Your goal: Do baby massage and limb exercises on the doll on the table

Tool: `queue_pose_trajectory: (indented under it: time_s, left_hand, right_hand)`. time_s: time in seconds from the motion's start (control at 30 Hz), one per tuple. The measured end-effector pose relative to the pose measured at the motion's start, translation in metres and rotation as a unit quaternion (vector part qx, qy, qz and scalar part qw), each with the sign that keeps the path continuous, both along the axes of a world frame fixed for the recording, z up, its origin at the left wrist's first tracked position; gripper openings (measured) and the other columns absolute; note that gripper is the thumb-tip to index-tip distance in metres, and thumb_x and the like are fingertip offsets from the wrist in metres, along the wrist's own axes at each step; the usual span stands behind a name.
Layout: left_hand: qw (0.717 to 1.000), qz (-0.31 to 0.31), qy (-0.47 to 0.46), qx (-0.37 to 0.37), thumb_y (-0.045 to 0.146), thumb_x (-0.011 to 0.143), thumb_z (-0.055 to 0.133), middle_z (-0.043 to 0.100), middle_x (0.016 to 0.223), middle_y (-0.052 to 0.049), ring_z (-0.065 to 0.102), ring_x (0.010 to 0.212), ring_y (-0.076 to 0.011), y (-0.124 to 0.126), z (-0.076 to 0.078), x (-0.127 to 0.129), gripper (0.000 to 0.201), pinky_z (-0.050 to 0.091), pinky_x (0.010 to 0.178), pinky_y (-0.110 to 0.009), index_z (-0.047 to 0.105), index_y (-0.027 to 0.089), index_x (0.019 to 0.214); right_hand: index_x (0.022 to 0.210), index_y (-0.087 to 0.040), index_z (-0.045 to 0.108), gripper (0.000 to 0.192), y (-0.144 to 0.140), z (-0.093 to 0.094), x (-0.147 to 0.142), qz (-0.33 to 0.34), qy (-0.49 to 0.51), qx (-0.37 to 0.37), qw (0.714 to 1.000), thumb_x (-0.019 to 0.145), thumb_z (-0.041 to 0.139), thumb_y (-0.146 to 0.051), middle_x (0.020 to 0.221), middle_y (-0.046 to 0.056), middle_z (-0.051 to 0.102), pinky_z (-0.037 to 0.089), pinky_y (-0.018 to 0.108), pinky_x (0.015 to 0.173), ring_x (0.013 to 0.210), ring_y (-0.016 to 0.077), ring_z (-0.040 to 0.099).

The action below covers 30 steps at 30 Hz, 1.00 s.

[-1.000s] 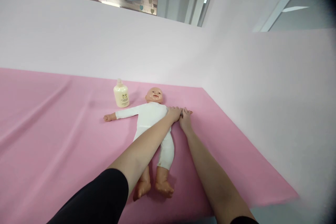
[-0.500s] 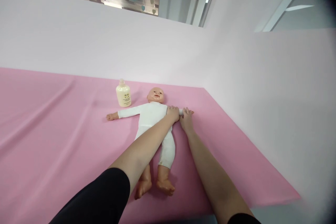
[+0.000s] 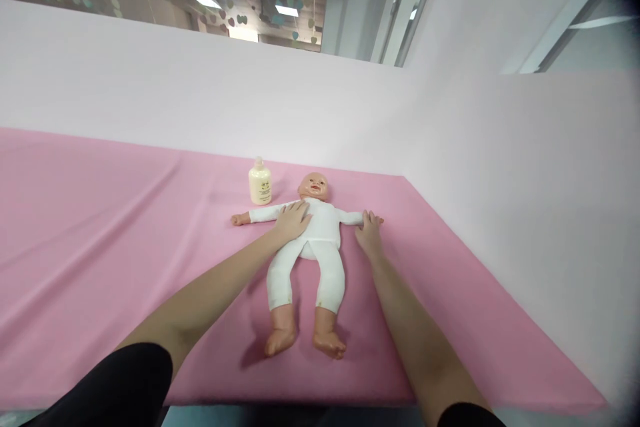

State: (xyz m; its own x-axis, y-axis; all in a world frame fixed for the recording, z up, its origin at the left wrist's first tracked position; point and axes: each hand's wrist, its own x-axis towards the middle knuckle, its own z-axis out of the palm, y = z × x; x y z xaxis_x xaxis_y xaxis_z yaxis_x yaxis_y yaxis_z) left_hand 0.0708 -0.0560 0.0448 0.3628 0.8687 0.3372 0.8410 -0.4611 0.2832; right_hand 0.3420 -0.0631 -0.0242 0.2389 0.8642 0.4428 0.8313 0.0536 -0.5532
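A baby doll in a white suit lies on its back, arms spread and feet toward me. My left hand rests with fingers stretched out on the doll's chest, by the shoulder on the left of the view. Around the doll's other arm, close to its wrist, my right hand is closed, fingers over the top. The thumb's hold underneath is partly hidden. Beyond the doll's left-side arm stands a pale yellow pump bottle, upright and touched by neither hand.
Pink sheeting with some creases covers the surface under the doll. A white wall rises behind it, and another wall borders the right side. The pink surface's front edge runs below the doll's feet.
My left hand has moved left, from the doll's right-side shoulder and upper arm across to its chest. My right hand stays at the doll's wrist. The camera view has shifted slightly.
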Motion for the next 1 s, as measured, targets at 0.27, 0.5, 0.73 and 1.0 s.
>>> queue_pose_trajectory:
  time_s: [0.27, 0.5, 0.73, 1.0]
  left_hand:
    - [0.985, 0.168, 0.035, 0.016, 0.027, 0.086, 0.043, 0.048, 0.137, -0.012, 0.040, 0.125, -0.0316, -0.010, -0.027, -0.108, 0.039, 0.021, 0.106, -0.051, 0.047, 0.023, 0.125]
    - [0.948, 0.188, -0.246, -0.069, 0.039, 0.071, 0.066, 0.061, 0.100, -0.007, 0.057, 0.094, -0.0264, 0.000, -0.022, -0.139, 0.033, 0.044, 0.082, -0.038, 0.057, 0.021, 0.096]
    - [0.693, 0.098, -0.713, -0.046, 0.026, 0.070, 0.069, 0.057, 0.100, -0.003, 0.060, 0.093, -0.0161, 0.015, -0.027, -0.112, 0.038, 0.050, 0.082, -0.032, 0.049, 0.022, 0.102]
    - [0.617, 0.007, -0.783, -0.083, 0.033, 0.068, 0.071, 0.059, 0.081, 0.002, 0.062, 0.084, -0.0124, 0.024, -0.039, -0.077, 0.031, 0.049, 0.081, -0.028, 0.046, 0.020, 0.080]
  right_hand:
    - [0.135, -0.011, 0.042, 0.064, 0.004, -0.006, 0.003, 0.011, 0.012, 0.020, 1.000, 0.071, 0.044, -0.021, 0.145, 0.016, 0.034, 0.017, 0.059, 0.111, 0.140, 0.0350, 0.017]
    - [0.135, -0.006, 0.041, 0.060, -0.005, 0.017, -0.011, -0.020, 0.048, 0.030, 0.998, 0.076, 0.041, -0.022, 0.148, 0.021, 0.030, 0.021, 0.062, 0.108, 0.142, 0.0362, 0.014]
    - [0.141, -0.015, 0.033, 0.057, -0.009, 0.075, -0.087, 0.185, 0.040, 0.092, 0.978, 0.086, 0.038, -0.024, 0.147, 0.010, 0.037, 0.023, 0.039, 0.114, 0.137, 0.0203, 0.031]
    - [0.138, -0.019, 0.038, 0.058, 0.010, 0.099, -0.187, 0.428, -0.061, -0.024, 0.901, 0.081, 0.050, -0.019, 0.140, 0.010, 0.045, 0.033, 0.040, 0.109, 0.130, 0.0222, 0.042]
